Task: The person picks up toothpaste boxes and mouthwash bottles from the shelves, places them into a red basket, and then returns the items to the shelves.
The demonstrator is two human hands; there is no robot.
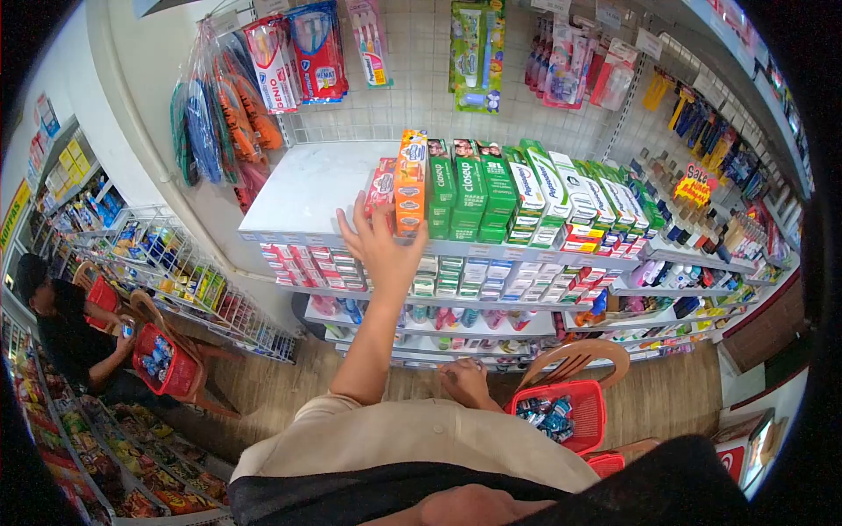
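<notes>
My left hand (383,248) is raised to the top shelf (303,197), fingers spread, holding nothing. Its fingertips are at a stack of red-and-white toothpaste boxes (380,186), beside a taller stack of orange boxes (410,180). Green Closeup boxes (469,188) and more green-and-white boxes fill the shelf to the right. My right hand (466,382) hangs low with curled fingers, next to a red basket (561,412) of blue packets that rests on a brown plastic chair (574,358). Whether this hand grips anything is hidden.
Lower shelves (456,285) hold several rows of small boxes. Toothbrush packs (298,53) hang on the grid wall above. At the left, a seated person (66,333) has another red basket (167,359) by a wire rack (189,280). Snack packets (114,447) line the bottom left.
</notes>
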